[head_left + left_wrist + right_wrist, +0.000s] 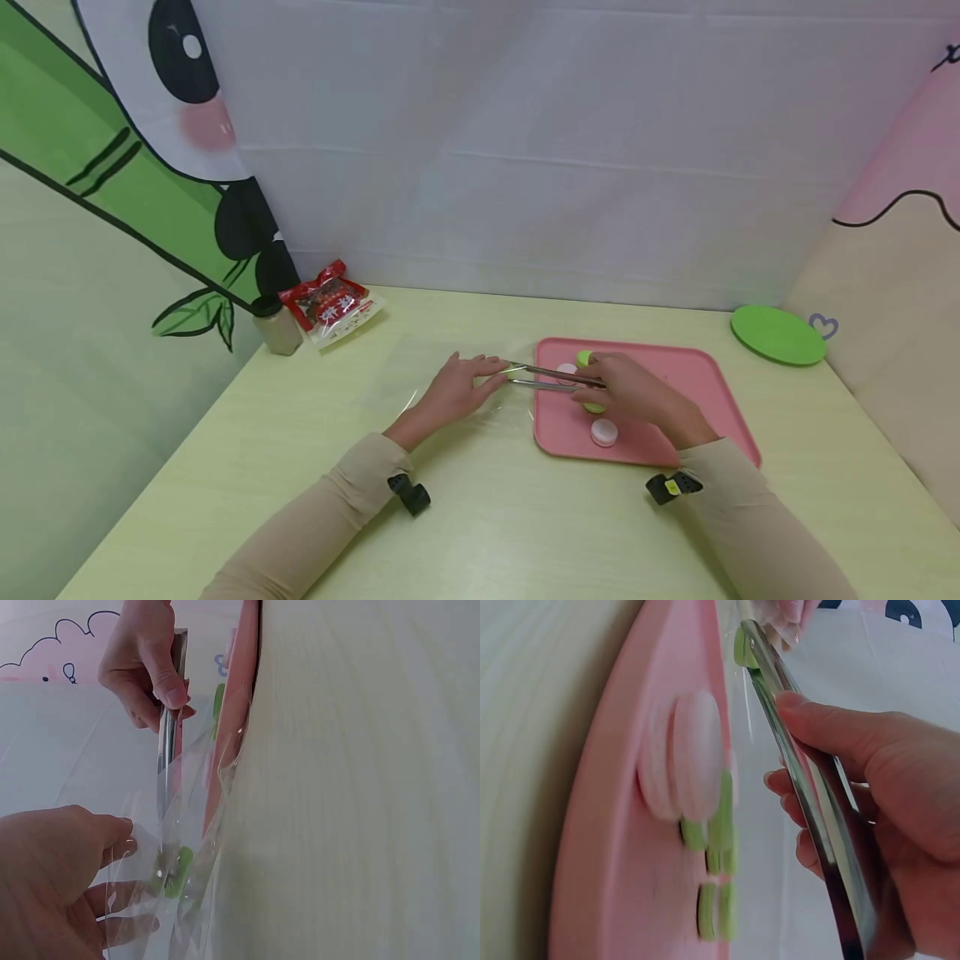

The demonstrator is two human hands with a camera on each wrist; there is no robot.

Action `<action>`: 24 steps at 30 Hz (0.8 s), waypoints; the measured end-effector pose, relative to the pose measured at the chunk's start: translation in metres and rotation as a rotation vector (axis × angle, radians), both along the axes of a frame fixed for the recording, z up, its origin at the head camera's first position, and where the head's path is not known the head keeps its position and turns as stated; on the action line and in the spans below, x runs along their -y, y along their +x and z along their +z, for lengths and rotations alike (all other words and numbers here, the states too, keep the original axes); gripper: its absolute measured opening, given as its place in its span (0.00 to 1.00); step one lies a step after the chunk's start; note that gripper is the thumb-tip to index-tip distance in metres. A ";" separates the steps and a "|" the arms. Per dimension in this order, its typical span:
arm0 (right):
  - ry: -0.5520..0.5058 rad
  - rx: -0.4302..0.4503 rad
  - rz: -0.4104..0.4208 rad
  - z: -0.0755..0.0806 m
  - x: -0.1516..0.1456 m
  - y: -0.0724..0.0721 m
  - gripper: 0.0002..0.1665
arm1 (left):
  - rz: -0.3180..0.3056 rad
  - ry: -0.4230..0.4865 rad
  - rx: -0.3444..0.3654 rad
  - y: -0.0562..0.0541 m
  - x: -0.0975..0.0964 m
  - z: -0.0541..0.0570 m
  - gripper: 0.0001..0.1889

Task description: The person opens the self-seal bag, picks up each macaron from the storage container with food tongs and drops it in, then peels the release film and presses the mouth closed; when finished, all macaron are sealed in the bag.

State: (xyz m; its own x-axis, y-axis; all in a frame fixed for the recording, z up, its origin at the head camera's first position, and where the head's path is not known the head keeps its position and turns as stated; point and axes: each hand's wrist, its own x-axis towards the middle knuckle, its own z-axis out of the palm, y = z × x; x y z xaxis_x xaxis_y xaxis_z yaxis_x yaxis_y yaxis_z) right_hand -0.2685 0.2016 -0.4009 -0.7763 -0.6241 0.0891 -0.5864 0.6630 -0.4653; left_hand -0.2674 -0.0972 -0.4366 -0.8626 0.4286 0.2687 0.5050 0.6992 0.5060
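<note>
My left hand (pixel 457 390) holds the edge of a clear plastic bag (pixel 408 367); in the left wrist view several of its fingers show through the film. My right hand (pixel 630 392) grips metal tongs (pixel 810 795), whose far ends hold a green macaron (pixel 744 649) at the bag, near the left fingers. In the left wrist view that macaron is seen through the film. Beneath the right hand lies a pink tray (pixel 697 392) with a pink macaron (pixel 603 432) near its front edge, green macarons (pixel 718 911) behind it and another pale pink one (pixel 567 372).
At the back left stand a jar (pixel 279 329) with a dark lid and a red and white snack packet (pixel 330 304). A green plate (pixel 778 334) lies at the back right of the table (pixel 480 533). A printed cloth (pixel 525 167) hangs behind.
</note>
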 end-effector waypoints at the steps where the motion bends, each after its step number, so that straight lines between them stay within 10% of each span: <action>1: -0.001 0.001 0.006 -0.001 0.004 -0.002 0.05 | 0.005 -0.003 -0.001 0.000 0.000 -0.001 0.19; 9: -0.021 -0.021 0.073 -0.007 0.025 -0.011 0.04 | 0.008 -0.011 -0.001 0.002 -0.004 0.000 0.19; 15: -0.114 0.130 -0.035 -0.009 0.042 -0.018 0.06 | -0.011 0.002 -0.029 0.004 -0.006 -0.001 0.17; 24: -0.186 0.041 -0.099 -0.018 0.066 -0.026 0.14 | -0.066 0.053 -0.066 0.004 -0.008 -0.004 0.16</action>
